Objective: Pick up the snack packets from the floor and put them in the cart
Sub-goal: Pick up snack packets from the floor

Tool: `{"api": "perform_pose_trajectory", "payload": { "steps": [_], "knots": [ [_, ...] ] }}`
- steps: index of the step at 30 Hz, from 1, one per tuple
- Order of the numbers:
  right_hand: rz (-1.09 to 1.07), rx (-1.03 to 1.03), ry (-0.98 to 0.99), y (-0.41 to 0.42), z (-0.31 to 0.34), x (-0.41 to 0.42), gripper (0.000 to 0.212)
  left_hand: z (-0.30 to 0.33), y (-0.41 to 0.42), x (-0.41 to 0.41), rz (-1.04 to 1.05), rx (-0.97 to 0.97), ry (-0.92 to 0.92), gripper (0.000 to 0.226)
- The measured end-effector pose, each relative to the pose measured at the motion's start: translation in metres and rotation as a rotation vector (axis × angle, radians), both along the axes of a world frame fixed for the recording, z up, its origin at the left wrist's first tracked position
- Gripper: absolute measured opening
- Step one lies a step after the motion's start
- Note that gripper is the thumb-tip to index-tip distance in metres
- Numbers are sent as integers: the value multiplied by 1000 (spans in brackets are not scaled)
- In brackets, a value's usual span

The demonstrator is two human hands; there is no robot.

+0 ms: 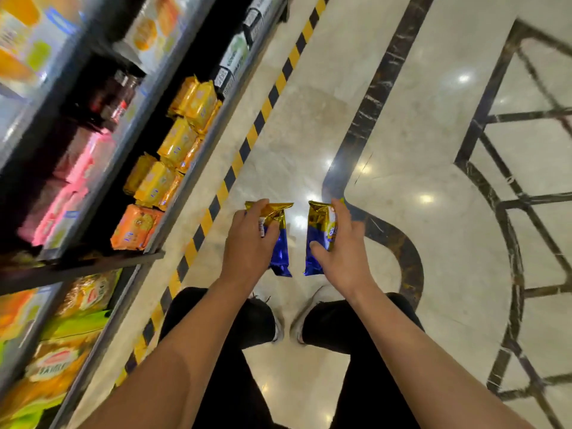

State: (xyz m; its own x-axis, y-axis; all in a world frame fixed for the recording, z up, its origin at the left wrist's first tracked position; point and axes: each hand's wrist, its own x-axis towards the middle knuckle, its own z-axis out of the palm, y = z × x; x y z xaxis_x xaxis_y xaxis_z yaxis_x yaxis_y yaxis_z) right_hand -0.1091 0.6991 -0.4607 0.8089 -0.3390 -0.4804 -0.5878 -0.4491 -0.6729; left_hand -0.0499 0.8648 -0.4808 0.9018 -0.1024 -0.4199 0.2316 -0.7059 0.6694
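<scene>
Two gold-and-blue snack packets are in my hands above the shiny marble floor. My left hand (247, 243) grips the left packet (280, 243) around its middle, thumb and fingers curled over it. My right hand (339, 246) holds the right packet (317, 230) the same way, with its printed face turned right. Both packets hang upright, gold ends up, blue ends down, side by side a little apart. No cart is in view.
A store shelf (148, 168) stocked with yellow and orange biscuit packs runs along the left. Black-and-yellow hazard tape (247, 140) marks the floor beside it. My legs and white shoes (288, 320) stand below the hands. Open marble floor (433, 212) with dark inlay lines lies to the right.
</scene>
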Motion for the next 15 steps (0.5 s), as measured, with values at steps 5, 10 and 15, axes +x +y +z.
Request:
{"api": "perform_pose_trajectory", "payload": {
  "steps": [5,10,15],
  "knots": [
    [104,-43,-86,28,145,20,83,148,29,16,44,11,-92,39],
    [148,-61,-196,54,231,30,85,244,64,7,123,15,-215,40],
    [324,-16,-289,71,284,46,78,306,93,-16,236,70,-181,46]
  ]
}}
